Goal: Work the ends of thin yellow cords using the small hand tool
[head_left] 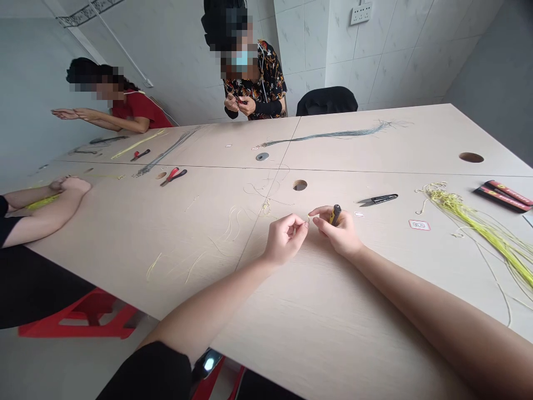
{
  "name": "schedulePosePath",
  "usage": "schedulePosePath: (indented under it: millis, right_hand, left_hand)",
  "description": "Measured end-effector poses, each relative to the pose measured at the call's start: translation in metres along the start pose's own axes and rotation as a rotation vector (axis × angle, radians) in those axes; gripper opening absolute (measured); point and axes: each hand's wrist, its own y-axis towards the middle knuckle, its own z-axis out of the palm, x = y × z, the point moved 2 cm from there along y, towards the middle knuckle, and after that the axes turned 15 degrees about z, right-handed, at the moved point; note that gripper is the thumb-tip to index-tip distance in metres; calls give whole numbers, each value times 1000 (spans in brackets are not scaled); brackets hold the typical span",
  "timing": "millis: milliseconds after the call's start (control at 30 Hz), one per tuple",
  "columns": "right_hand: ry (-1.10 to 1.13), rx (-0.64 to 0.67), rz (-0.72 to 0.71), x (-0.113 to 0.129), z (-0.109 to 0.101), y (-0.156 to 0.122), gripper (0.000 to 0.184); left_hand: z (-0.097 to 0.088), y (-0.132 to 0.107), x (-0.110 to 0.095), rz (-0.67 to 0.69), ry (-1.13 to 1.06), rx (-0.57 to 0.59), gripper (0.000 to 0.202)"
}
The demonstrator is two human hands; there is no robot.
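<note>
My left hand (284, 238) hovers just above the pale wooden table (316, 311), fingers pinched on a thin yellow cord (308, 218). My right hand (337, 229) faces it a few centimetres away. Its thumb and forefinger pinch the same cord end, while a small dark lighter with a yellow band (335, 214) is tucked in its fingers. Loose pale cord pieces (233, 219) lie on the table left of my hands.
Black thread snips (378, 199) lie behind my right hand. A bundle of yellow cords (483, 225) spreads at the right, with flat red-black packs (503, 195) beyond. Cable holes (300, 185) (471, 157) open in the table. Three other people sit at the left and far side.
</note>
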Motion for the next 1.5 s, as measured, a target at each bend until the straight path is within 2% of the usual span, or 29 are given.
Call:
schedulePosePath:
  millis: [467, 733, 1133, 1367, 1500]
  right_hand:
    - [-105, -43, 1, 0, 1, 1, 29]
    - [-81, -60, 11, -1, -1, 1, 30]
    - [-136, -45, -32, 4, 2, 1, 28]
    - [-99, -144, -36, 8, -6, 4, 31]
    - [23, -237, -79, 25, -23, 11, 29]
  left_hand:
    - [0, 0, 1, 6, -2, 5, 26]
    - [-1, 0, 2, 0, 0, 3, 25]
    - [-4, 2, 2, 6, 22, 13, 24]
    - [-7, 2, 2, 96, 112, 139, 23]
    - [-7, 3, 2, 206, 303, 127, 14]
